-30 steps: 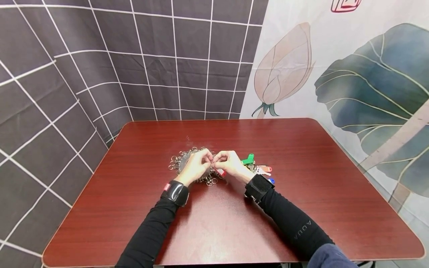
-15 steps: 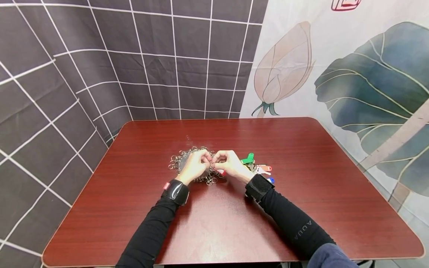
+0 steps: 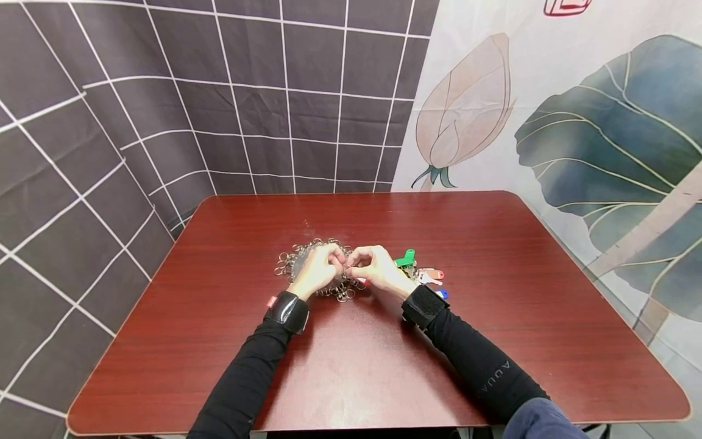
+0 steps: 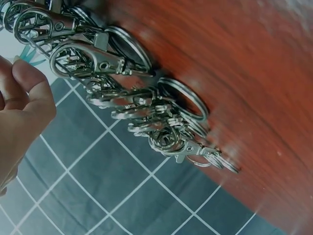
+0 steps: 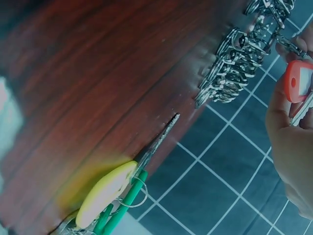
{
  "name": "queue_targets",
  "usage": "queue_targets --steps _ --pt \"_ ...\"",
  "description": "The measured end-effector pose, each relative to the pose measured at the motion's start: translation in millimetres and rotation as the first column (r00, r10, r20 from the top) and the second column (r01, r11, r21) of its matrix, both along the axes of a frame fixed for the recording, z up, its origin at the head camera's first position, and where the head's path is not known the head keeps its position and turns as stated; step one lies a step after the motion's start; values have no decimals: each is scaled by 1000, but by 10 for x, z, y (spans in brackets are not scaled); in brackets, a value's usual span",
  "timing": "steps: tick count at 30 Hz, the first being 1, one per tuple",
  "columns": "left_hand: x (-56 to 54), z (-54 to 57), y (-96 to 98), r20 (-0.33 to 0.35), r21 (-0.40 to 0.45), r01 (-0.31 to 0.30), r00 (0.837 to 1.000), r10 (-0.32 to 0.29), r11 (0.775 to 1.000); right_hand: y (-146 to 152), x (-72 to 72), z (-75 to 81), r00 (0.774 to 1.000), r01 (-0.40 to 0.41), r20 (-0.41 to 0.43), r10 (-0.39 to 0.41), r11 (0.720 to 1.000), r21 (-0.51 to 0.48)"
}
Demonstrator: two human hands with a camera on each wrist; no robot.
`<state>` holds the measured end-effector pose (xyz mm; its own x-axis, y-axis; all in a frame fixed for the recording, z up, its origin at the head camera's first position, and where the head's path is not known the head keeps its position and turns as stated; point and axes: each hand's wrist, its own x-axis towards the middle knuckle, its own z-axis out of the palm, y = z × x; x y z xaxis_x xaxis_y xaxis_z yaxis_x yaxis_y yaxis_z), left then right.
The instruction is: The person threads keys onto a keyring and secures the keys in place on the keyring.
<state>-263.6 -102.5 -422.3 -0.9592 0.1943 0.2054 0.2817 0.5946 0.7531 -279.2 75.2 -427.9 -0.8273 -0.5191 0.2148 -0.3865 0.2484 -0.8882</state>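
My left hand (image 3: 319, 268) and right hand (image 3: 378, 268) meet fingertip to fingertip over the right side of a round cluster of metal snap hooks with split rings (image 3: 285, 264). Beside my right fingers, a red key tag (image 5: 293, 83) with a white label hangs with a silver key (image 5: 301, 111); the right hand pinches it. A snap hook (image 5: 289, 45) runs up to the fingertips by the tag, where my left fingers pinch it, the grip itself mostly hidden. Close by in the left wrist view, more snap hooks (image 4: 90, 56) carry large split rings (image 4: 183, 98).
Right of the hands lies a pile of tagged keys: a green tag (image 3: 406, 259), an orange tag (image 3: 433, 275), a blue tag (image 3: 442, 294) and a yellow tag (image 5: 105, 193). The reddish-brown table (image 3: 219, 341) backs onto a grey grid cloth (image 3: 241, 116) and a floral cloth (image 3: 466, 122).
Both hands stay together at the same spot, with small shifts of the fingertips. Less of the red key tag shows in the head view than a second ago.
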Motion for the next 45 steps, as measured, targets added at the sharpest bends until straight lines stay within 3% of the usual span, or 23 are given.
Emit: queue_targets --steps 9,15,25,31,34,37,40,42,45 --pt "-14 12 -19 106 55 -34 994 28 998 6 49 64 1000 -8 -23 9 1000 16" --pt "16 15 -20 188 162 -46 982 15 986 -3 40 30 997 39 -70 -34 997 65" --pt "23 18 -1 208 212 -63 978 18 975 1 49 33 984 39 -180 -15 991 130" --pt "39 17 9 292 259 -121 955 41 958 -9 90 51 985 34 -174 -7 988 152" --pt "45 11 7 299 254 -135 953 55 958 -14 104 51 986 42 -166 -13 984 173" --pt "32 -11 0 282 233 -142 957 72 962 -4 101 48 995 30 -96 -13 985 172" --pt "6 -36 -12 265 210 -153 960 94 966 29 77 42 999 -10 40 6 994 109" --pt "-7 -42 -19 250 198 -153 963 101 968 62 61 39 991 -14 137 8 999 45" --pt "-11 -31 -28 239 203 -137 967 86 970 111 33 34 977 26 213 -18 999 -37"
